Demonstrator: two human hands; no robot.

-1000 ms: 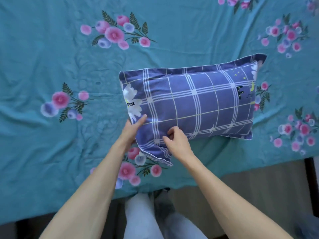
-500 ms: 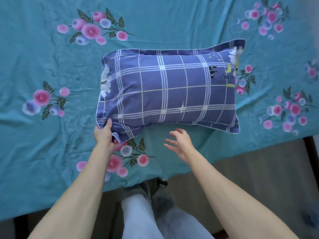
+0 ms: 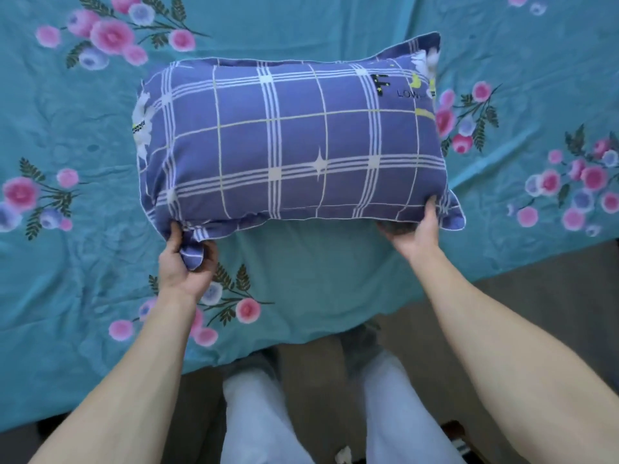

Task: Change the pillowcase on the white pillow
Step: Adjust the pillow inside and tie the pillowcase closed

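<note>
A pillow in a blue plaid pillowcase [image 3: 291, 142] lies across the teal floral bed sheet [image 3: 301, 269], long side facing me. No white pillow fabric shows; the case covers it fully. My left hand [image 3: 186, 259] grips the bunched near-left corner flap of the pillowcase. At the near-right corner, my right hand [image 3: 417, 231] holds the pillow's edge, thumb on top and fingers tucked underneath, so the near edge is slightly lifted off the sheet.
The bed's near edge [image 3: 435, 296] runs diagonally in front of me, with brown floor [image 3: 502, 316] beyond it on the right. My legs in light trousers [image 3: 261, 413] stand against the bed. A dark object sits at the lower right [image 3: 452, 430].
My right hand moved from the pillow's near middle, through open air, to grip the near-right corner. My left hand shifted to the near-left corner flap. The pillow now lies squarer to me.
</note>
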